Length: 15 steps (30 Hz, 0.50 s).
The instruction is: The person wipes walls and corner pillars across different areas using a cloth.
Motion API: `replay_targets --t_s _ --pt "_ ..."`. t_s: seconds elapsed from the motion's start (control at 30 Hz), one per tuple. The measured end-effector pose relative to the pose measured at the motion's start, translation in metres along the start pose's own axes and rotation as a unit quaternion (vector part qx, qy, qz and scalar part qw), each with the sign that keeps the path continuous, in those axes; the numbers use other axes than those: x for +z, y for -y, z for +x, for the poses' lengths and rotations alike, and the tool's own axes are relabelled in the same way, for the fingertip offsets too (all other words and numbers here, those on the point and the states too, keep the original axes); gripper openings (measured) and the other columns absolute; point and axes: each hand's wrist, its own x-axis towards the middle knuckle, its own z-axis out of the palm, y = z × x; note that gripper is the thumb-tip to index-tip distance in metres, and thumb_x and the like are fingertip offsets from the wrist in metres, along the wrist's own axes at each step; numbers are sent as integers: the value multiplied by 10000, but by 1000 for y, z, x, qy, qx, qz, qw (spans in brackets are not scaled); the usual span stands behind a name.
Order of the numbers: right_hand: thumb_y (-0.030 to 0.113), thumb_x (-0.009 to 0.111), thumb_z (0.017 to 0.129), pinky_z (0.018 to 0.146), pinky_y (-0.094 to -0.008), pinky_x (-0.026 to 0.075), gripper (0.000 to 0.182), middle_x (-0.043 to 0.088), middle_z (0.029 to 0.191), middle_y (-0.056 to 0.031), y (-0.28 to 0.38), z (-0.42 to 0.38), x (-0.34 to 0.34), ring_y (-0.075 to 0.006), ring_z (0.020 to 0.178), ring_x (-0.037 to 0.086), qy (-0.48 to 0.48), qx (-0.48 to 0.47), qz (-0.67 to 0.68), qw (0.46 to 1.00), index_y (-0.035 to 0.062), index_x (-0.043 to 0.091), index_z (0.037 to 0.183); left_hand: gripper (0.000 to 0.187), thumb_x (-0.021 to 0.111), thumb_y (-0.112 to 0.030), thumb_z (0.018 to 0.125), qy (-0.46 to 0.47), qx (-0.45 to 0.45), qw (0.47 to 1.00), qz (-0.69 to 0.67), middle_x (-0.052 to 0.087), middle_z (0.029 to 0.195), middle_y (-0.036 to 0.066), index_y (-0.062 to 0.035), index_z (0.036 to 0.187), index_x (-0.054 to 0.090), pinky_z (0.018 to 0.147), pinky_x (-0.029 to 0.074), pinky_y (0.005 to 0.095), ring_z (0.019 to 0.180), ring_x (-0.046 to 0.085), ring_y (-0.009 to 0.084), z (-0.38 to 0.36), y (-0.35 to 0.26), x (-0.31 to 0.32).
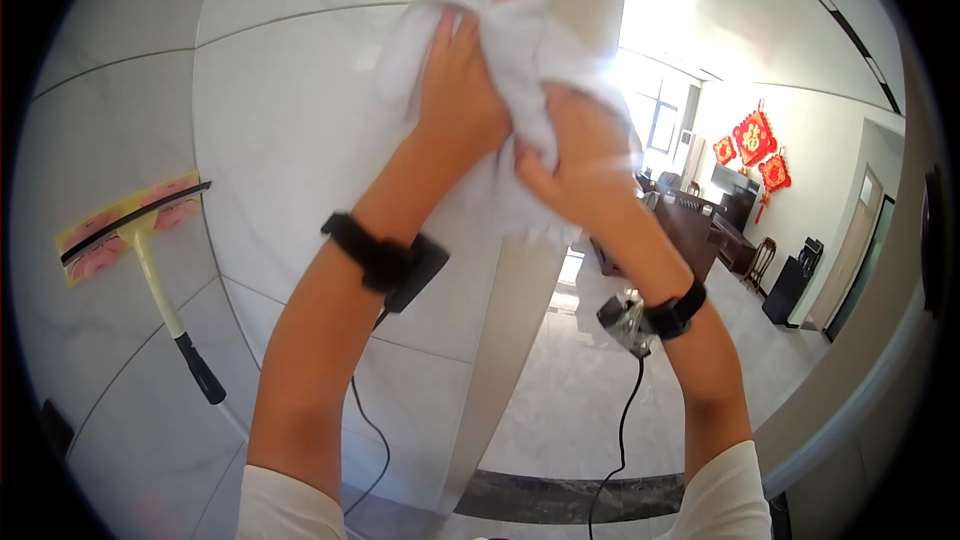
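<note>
A white cloth (530, 50) is bunched up between my two hands, high against the pale tiled wall (290, 140), near its corner edge. My left hand (462, 85) grips the cloth from the left, with fingers pointing up over it. On the other side, my right hand (585, 150) is closed round a fold, its thumb on the near side. The cloth's edges hang loose and look slightly blurred. Part of the fingers of both hands is hidden in the folds.
A squeegee mop (135, 230) with a pale and black handle leans on the wall at left. Cables (628, 420) hang from the black wrist straps. Beyond the opening at right are a dark cabinet (685, 225), a chair (762, 262) and red wall hangings (755, 138).
</note>
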Motion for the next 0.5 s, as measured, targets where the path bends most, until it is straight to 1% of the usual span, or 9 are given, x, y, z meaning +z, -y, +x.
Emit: replay_targets --t_s 0.07,0.1,0.17,0.2,0.27,0.37,0.4,0.47,0.5 --pt "179 614 689 695 -433 449 473 584 888 -185 -7 28 -7 -366 792 557 -4 -3 -28 1000 -45 504 1091 428 545 -230 792 -29 14 999 4 413 1371 114 -91 1196 518 1031 216 390 1231 409 233 21 10 7" --pt "185 612 693 693 -431 449 485 583 888 -180 -7 30 -5 -364 792 556 -17 -15 -47 999 -44 499 1105 473 560 -203 776 -88 15 995 -49 399 1378 111 -52 1217 479 1010 255 453 1112 456 283 22 6 4" --pt "196 608 699 690 -425 449 508 581 888 -172 -1 27 0 -359 791 554 -44 -38 -81 995 -42 490 1132 425 547 -238 788 -84 -5 996 -1 415 1365 124 -79 1181 518 1014 245 437 1200 413 265 13 12 9" --pt "208 607 702 687 -423 450 513 578 886 -173 4 21 4 -353 792 555 -28 -25 -89 995 -40 491 1136 403 541 -256 795 -81 -16 996 22 422 1359 131 -93 1163 537 1017 240 429 1243 391 256 6 16 10" --pt "232 605 707 682 -418 451 524 572 883 -174 19 2 12 -343 793 558 5 4 -107 994 -37 492 1142 478 558 -167 768 -30 -76 994 79 396 1382 113 -69 1230 487 1013 259 428 1163 436 271 -15 10 -1" --pt "259 608 712 689 -408 455 538 568 900 -173 42 -21 22 -325 823 561 102 43 -94 989 -32 492 1149 548 583 -121 739 -7 -125 987 104 376 1400 102 -62 1271 463 1006 272 422 1134 453 286 -51 -3 -18" --pt "262 608 713 696 -407 455 540 568 908 -172 48 -27 25 -323 831 560 129 49 -89 986 -31 492 1151 521 579 -173 747 6 -138 984 112 382 1392 119 -67 1249 486 1011 257 427 1180 414 295 -62 -3 -23" --pt "258 595 729 748 -392 454 514 573 952 -168 57 -35 37 -316 877 559 126 -9 -64 990 -18 487 1149 487 569 -276 762 34 -162 978 130 396 1374 152 -78 1206 532 1021 227 435 1271 336 314 -86 -2 -33" --pt "256 589 735 758 -388 453 506 573 962 -168 60 -38 41 -313 886 559 117 -43 -54 991 -16 485 1149 512 585 -259 749 50 -176 972 150 367 1396 150 -76 1223 520 1011 247 422 1224 383 312 -93 -10 -41"
